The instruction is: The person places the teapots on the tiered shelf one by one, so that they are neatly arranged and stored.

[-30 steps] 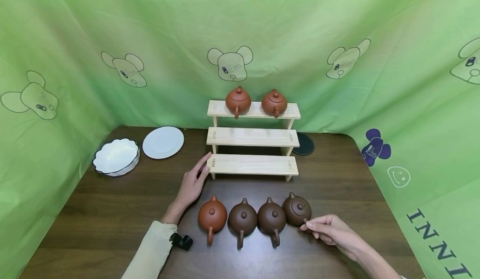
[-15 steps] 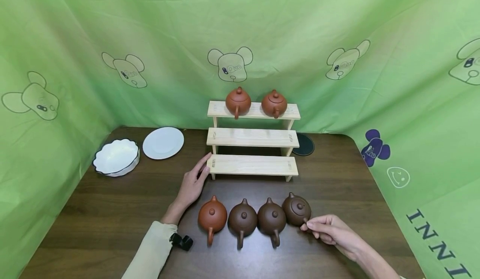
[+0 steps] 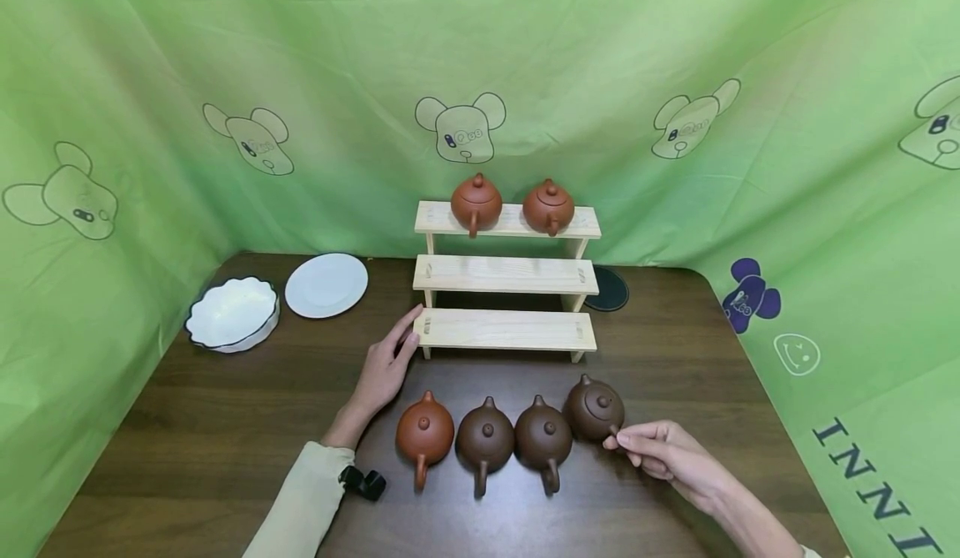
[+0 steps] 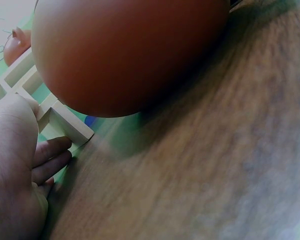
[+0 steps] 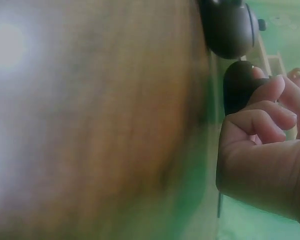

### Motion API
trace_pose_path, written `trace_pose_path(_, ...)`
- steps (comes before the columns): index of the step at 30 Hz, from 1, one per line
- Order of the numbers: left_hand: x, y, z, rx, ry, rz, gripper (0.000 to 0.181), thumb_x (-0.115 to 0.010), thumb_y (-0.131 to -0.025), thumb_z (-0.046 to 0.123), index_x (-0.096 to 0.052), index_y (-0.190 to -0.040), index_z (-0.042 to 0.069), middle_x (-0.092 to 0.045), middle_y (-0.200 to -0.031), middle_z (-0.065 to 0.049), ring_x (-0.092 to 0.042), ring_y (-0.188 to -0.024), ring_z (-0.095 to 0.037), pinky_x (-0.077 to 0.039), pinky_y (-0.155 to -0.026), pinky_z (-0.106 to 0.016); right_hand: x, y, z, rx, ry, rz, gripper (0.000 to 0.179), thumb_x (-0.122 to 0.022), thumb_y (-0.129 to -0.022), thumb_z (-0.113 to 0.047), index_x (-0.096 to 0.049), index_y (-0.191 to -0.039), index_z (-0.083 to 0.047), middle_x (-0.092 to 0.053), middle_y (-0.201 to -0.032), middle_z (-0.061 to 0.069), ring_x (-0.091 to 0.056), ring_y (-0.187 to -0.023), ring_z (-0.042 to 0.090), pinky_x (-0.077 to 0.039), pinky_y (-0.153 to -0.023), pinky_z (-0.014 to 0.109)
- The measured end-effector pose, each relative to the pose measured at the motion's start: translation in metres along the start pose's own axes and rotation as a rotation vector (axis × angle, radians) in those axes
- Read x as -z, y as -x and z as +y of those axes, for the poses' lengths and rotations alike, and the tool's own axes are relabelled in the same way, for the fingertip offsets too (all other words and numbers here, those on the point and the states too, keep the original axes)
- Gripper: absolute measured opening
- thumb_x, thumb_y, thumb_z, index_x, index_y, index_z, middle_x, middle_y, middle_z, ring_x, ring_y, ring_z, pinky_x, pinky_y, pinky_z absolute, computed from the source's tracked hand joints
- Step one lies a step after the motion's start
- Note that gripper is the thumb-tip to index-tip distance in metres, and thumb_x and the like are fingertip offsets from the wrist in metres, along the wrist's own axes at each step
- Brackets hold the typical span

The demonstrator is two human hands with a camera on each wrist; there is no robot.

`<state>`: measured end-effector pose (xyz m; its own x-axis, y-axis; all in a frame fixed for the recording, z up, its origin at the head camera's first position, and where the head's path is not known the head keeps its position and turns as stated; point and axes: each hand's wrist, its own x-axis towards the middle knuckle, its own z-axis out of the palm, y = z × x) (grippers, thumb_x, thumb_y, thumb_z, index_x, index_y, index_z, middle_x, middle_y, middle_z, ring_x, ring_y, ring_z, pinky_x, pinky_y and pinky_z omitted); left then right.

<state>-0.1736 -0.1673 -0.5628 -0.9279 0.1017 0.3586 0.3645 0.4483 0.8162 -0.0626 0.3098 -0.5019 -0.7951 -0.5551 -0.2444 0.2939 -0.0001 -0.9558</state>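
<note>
My right hand [image 3: 678, 462] pinches the handle of a dark brown teapot [image 3: 594, 409] at the right end of a front row, its spout pointing away. In the right wrist view this teapot [image 5: 236, 85] is partly covered by the curled fingers [image 5: 262, 125]. Beside it stand two more dark brown teapots [image 3: 543, 433] and a reddish-brown teapot [image 3: 424, 430], handles toward me. My left hand [image 3: 380, 372], fingers extended, touches the left end of the lowest step of a three-step wooden stand [image 3: 506, 329]. Two reddish-brown teapots [image 3: 476, 201] sit on its top step.
At the back left are a white scalloped dish [image 3: 232, 314] with a dark rim and a white plate [image 3: 327, 285]. A dark round mat [image 3: 609, 289] lies partly behind the stand. Green printed cloth [image 3: 337, 57] hangs around the table on the back and sides.
My right hand and the dark brown teapot it holds have shifted slightly away from me, toward the stand. The left hand keeps its place at the stand.
</note>
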Motion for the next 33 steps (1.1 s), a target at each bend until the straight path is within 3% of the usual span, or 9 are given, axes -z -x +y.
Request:
trace_pose_path(4,0.001,0.0,0.005,-0.005,-0.001,0.0,0.049,-0.054,-0.119,0.034,-0.054,-0.167,0.024,-0.064,-0.089,-0.006,-0.055,-0.075,-0.02,-0.047,-0.084,-0.041,-0.001,-0.003,-0.008,0.014,0.005,0.017,0.038,-0.053,-0.115,-0.003,-0.088,-0.116,-0.016,-0.07,-0.082,-0.015,-0.024,-0.056,0.009,-0.011,-0.054,0.041)
trace_pose_path(8,0.002,0.0,0.007,0.004,-0.001,-0.005,0.049,-0.054,-0.119,0.033,-0.054,-0.167,0.024,-0.078,-0.115,-0.012,-0.068,-0.094,-0.022,-0.053,-0.092,-0.044,-0.003,-0.006,-0.016,0.022,-0.009,0.021,0.039,-0.052,-0.115,-0.003,-0.088,-0.115,-0.016,-0.067,-0.079,-0.016,-0.016,-0.053,0.014,-0.007,-0.052,0.042)
trace_pose_path(11,0.002,0.0,0.01,0.009,0.005,-0.004,0.049,-0.054,-0.119,0.033,-0.054,-0.167,0.024,-0.074,-0.142,-0.017,-0.071,-0.114,-0.026,-0.055,-0.098,-0.05,-0.005,-0.007,-0.021,0.026,-0.013,0.029,0.039,-0.052,-0.115,-0.003,-0.089,-0.113,-0.016,-0.065,-0.077,-0.016,-0.012,-0.053,0.017,-0.004,-0.05,0.042)
trace_pose_path(18,0.002,0.001,0.007,0.0,-0.005,0.002,0.049,-0.053,-0.12,0.036,-0.053,-0.167,0.024,-0.076,-0.127,-0.014,-0.06,-0.083,-0.021,-0.049,-0.087,-0.04,-0.011,-0.013,-0.037,0.062,-0.009,0.029,0.04,-0.052,-0.115,-0.003,-0.089,-0.112,-0.016,-0.069,-0.077,-0.016,-0.011,-0.052,0.019,-0.002,-0.048,0.042)
trace_pose_path(22,0.002,0.001,0.006,0.034,-0.001,-0.009,0.049,-0.053,-0.12,0.038,-0.053,-0.168,0.029,-0.073,-0.143,-0.013,-0.068,-0.098,-0.022,-0.054,-0.095,-0.047,-0.016,-0.02,-0.046,0.072,0.0,0.026,0.038,-0.052,-0.115,-0.004,-0.088,-0.112,-0.016,-0.07,-0.078,-0.015,-0.011,-0.051,0.02,-0.003,-0.048,0.043)
trace_pose_path(25,0.003,0.001,0.011,0.069,0.009,-0.022,0.05,-0.053,-0.119,0.04,-0.052,-0.168,0.03,-0.07,-0.15,-0.012,-0.07,-0.119,-0.027,-0.054,-0.104,-0.057,-0.021,-0.026,-0.053,0.064,0.012,0.039,0.036,-0.053,-0.116,-0.006,-0.088,-0.111,-0.016,-0.071,-0.079,-0.015,-0.014,-0.051,0.017,-0.004,-0.048,0.042)
trace_pose_path(27,0.004,0.0,0.012,0.053,0.021,-0.02,0.05,-0.054,-0.119,0.037,-0.053,-0.168,0.027,-0.069,-0.15,-0.015,-0.069,-0.128,-0.032,-0.053,-0.106,-0.06,-0.024,-0.03,-0.057,0.057,0.016,0.05,0.035,-0.054,-0.116,-0.007,-0.087,-0.11,-0.017,-0.072,-0.079,-0.015,-0.015,-0.051,0.015,-0.004,-0.049,0.043)
trace_pose_path(30,0.003,0.001,0.013,0.02,0.018,-0.001,0.049,-0.055,-0.119,0.034,-0.054,-0.167,0.024,-0.07,-0.147,-0.018,-0.07,-0.129,-0.035,-0.054,-0.105,-0.058,-0.029,-0.037,-0.063,0.043,0.017,0.064,0.033,-0.056,-0.116,-0.01,-0.087,-0.109,-0.017,-0.073,-0.079,-0.015,-0.022,-0.048,0.007,-0.007,-0.048,0.039)
trace_pose_path(33,0.002,0.0,0.005,-0.001,0.005,0.011,0.049,-0.055,-0.119,0.036,-0.055,-0.167,0.025,-0.072,-0.146,-0.016,-0.071,-0.125,-0.03,-0.055,-0.101,-0.051,-0.034,-0.043,-0.069,0.028,0.018,0.074,0.03,-0.058,-0.116,-0.013,-0.087,-0.11,-0.016,-0.075,-0.08,-0.013,-0.041,-0.05,-0.002,-0.02,-0.044,0.026)
